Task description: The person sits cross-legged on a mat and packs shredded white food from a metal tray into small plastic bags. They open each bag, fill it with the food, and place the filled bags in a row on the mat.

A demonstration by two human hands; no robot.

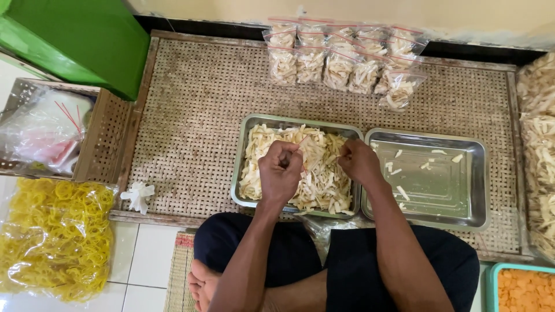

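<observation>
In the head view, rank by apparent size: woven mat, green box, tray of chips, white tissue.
1. Woven mat, largest by far.
2. Green box, though cut off by the frame and nearer the camera, so unsure.
3. Tray of chips, under both hands.
4. White tissue, smallest.

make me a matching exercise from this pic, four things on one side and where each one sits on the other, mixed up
Things:
1. full tray of pale chips
2. nearly empty steel tray
3. sealed chip bags
4. bag of yellow ring crackers

Places:
A. far edge of the woven mat, by the wall
B. under both hands
C. on the tiled floor, far left
D. right of the full tray

Pairs: 1-B, 2-D, 3-A, 4-C
</observation>
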